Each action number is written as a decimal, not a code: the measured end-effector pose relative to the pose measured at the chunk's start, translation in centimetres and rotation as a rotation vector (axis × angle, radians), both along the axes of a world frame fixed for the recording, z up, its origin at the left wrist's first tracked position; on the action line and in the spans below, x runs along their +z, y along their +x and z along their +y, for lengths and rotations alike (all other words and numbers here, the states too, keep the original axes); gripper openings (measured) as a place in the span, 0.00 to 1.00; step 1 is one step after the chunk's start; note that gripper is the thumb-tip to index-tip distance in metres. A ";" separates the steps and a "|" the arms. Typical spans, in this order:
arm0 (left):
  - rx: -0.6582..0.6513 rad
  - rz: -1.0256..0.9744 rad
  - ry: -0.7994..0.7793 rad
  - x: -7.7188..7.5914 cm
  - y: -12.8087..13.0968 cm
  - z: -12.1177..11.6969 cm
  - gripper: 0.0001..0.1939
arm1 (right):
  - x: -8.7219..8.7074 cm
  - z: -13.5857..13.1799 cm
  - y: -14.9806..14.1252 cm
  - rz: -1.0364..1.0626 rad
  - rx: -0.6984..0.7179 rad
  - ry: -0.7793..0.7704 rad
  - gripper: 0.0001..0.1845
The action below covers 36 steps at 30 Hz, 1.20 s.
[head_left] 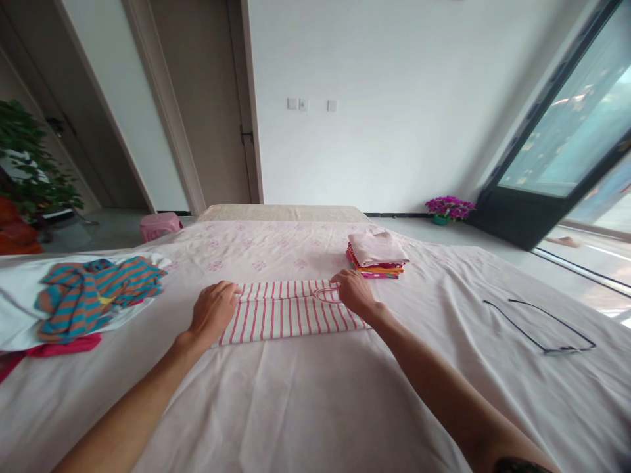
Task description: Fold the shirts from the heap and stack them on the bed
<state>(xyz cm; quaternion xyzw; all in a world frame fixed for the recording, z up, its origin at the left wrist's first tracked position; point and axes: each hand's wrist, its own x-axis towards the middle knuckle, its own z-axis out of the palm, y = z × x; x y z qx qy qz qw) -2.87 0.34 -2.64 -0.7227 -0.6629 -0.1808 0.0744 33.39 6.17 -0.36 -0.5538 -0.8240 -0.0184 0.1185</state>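
A white garment with red stripes (290,320) lies on the bed cover before me, folded into a wide flat strip. My left hand (214,307) grips its far left corner, fingers curled over the edge. At the far right corner my right hand (355,294) is closed on the same cloth. Close to the right fingers, a thin pale loop, like a neckline edge or cord, rests on the stripes. Just beyond my right hand stands a stack of folded clothes (378,248), a pale pink piece on top. The fingertips are partly hidden.
A loose heap with a blue-and-brown striped garment (101,295) lies at the left. Eyeglasses (545,348) rest on the wrinkled pale bed cover (296,407) at the right. Beyond are a pink stool (160,225) and a pot of purple flowers (448,207) by the wall.
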 end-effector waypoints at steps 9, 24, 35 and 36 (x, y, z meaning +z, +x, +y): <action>-0.314 -0.066 -0.119 -2.8 7.4 2.9 0.25 | -2.6 -2.1 -8.3 -0.033 0.204 -0.009 0.32; 0.067 0.030 -0.206 -4.2 0.2 -0.1 0.31 | -5.1 -0.3 0.7 -0.081 -0.150 -0.081 0.35; 0.377 -0.104 -0.135 -2.6 -0.8 0.1 0.25 | -4.5 -0.8 0.7 -0.042 -0.169 -0.109 0.34; 0.425 -0.118 -0.161 -2.2 -0.7 0.1 0.25 | -4.6 -0.8 0.8 -0.037 -0.171 -0.111 0.34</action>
